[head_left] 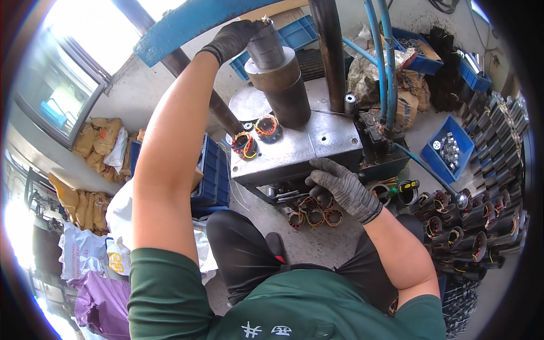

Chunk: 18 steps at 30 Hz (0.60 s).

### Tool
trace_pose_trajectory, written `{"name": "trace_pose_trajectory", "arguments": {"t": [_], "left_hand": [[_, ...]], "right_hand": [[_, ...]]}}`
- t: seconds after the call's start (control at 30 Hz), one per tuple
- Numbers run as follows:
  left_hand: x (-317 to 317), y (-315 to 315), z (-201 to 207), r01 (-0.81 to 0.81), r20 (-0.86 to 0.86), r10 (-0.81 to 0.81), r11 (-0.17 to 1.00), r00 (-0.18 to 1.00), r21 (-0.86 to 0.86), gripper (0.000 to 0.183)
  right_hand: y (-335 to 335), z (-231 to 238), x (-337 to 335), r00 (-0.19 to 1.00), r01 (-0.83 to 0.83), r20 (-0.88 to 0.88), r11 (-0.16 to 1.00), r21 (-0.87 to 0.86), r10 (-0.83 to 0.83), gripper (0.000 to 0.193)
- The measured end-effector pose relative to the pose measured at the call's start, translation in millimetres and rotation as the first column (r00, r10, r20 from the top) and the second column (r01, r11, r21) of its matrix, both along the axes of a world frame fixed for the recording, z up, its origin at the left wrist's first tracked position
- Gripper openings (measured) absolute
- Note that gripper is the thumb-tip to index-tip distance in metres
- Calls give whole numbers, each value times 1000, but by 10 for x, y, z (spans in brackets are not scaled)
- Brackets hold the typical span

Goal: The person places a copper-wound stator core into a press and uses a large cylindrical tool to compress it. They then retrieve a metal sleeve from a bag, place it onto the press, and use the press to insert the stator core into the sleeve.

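Note:
My left hand (235,41), in a dark glove, reaches up to the top of a grey metal cylinder (266,50). Its fingers close over the upper rim, partly hidden. The cylinder stands on a wider round steel block (276,73) on the press table (309,139). Two motor stators with coloured wires, a near one (243,145) and a farther one (267,127), sit at the table's left side. My right hand (343,190), in a grey glove, hovers by the table's front edge. Its fingers are loosely bent and apart, with nothing in them.
A blue press beam (192,28) and steel columns (328,54) frame the table. Several wired stators (315,215) lie below its front. On the right are a ball-ended lever (462,200), a blue bin (450,148) of metal parts and rows of cylindrical housings (453,238). Blue crates (211,173) stand left.

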State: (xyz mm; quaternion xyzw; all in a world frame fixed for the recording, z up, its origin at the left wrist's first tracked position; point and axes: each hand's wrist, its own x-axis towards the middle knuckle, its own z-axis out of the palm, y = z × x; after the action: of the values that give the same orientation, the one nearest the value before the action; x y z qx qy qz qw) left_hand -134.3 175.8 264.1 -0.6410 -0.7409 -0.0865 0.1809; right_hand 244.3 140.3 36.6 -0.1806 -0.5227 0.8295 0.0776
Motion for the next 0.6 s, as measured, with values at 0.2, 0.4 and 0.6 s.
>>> {"name": "trace_pose_trajectory", "arguments": {"t": [0.2,0.4,0.6], "left_hand": [[-193,6,-63,-163,126,154,985,980,64,56],[96,-23,-132,-182,298,136,974,945,132,55],[153,27,-31,-216,248,213,976,945,-16,60]], "right_hand": [[-36,53,-28,999,-20,-26,1000,-8,20,50],[-112,27,4,1000,-17,10,999,35,16,49],[-50,-53,-25,996,-58,73,993,104,50,51]]}}
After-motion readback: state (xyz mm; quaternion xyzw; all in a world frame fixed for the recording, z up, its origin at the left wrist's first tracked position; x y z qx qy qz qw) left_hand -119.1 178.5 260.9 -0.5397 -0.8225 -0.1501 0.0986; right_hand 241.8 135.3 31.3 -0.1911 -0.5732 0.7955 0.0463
